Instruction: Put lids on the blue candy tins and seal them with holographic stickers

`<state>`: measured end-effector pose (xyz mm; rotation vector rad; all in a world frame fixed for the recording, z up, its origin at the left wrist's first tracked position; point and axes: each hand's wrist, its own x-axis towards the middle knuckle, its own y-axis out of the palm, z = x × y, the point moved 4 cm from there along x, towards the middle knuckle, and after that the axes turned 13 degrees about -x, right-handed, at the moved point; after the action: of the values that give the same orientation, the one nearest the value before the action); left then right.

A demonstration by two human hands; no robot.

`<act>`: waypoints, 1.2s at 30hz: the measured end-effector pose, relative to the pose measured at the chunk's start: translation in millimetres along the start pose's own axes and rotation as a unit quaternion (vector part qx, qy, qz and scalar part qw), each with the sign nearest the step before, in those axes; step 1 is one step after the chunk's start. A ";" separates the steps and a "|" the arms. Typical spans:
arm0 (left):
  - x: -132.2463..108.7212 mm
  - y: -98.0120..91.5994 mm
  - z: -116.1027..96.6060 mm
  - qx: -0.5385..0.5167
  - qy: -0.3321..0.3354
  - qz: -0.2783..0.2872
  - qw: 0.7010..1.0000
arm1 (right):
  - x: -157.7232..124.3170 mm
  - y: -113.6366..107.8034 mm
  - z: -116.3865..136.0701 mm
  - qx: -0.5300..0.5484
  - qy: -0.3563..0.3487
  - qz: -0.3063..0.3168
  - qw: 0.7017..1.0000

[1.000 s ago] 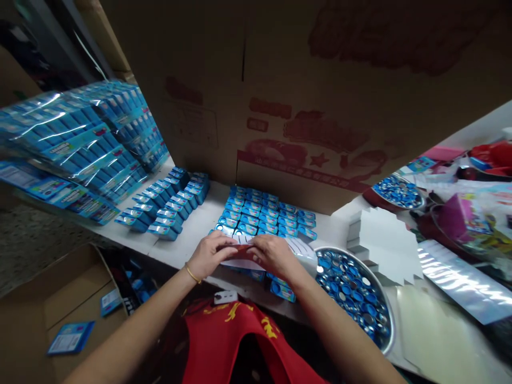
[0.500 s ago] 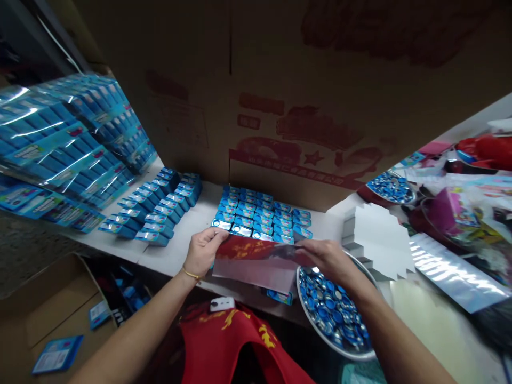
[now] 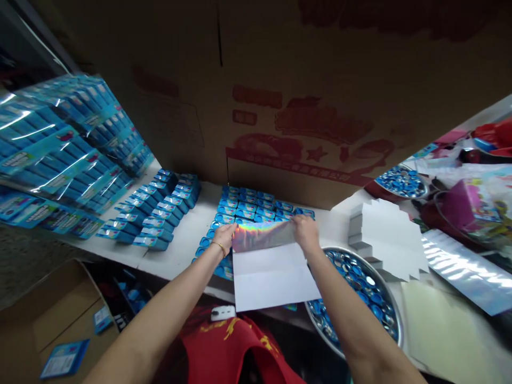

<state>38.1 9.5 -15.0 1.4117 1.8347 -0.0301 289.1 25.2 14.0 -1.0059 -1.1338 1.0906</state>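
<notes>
A shiny sheet [image 3: 264, 240] with a rainbow sheen is stretched between my two hands, a white paper part [image 3: 276, 280] hanging below it toward me. My left hand [image 3: 224, 238] pinches the sheet's left end. Its right end is gripped by the closed fingers of my right hand [image 3: 306, 232]. Beneath and beyond the sheet, rows of small blue packs [image 3: 245, 208] with round tops lie on the white table [image 3: 192, 226]; the sheet hides some of them. By my right forearm is a metal bowl [image 3: 400, 325] of blue and silver caps [image 3: 374, 290].
A big cardboard box [image 3: 192, 96] stands behind the packs. Leftward are rows of blue boxes [image 3: 158, 221] and a wrapped stack [image 3: 68, 149]. At right lie stepped white card [image 3: 390, 234], a silvery sheet [image 3: 464, 266] and a second bowl of caps [image 3: 402, 181]. An open carton [image 3: 52, 298] sits lower left.
Both hands have carried the sheet forward, away from my body, and over the blue packs. Its tilt has changed: the red reflection is gone, and a rainbow sheen and more white paper show.
</notes>
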 end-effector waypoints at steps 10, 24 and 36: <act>6.9 -14.2 6.2 -0.099 -0.106 0.060 0.988 | -27.4 24.4 163.1 -0.024 -0.313 0.010 0.949; 17.0 -18.9 14.8 -0.114 -0.168 0.116 0.972 | -41.4 35.3 149.0 -0.047 -0.254 -0.015 0.966; 12.5 -16.2 13.2 -0.092 -0.153 0.110 0.978 | -53.0 40.4 158.5 -0.144 -0.274 0.000 0.951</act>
<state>31.7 7.3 -38.4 1.3852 1.3887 0.0328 122.7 -10.3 -11.0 -0.9463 -1.7832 1.2703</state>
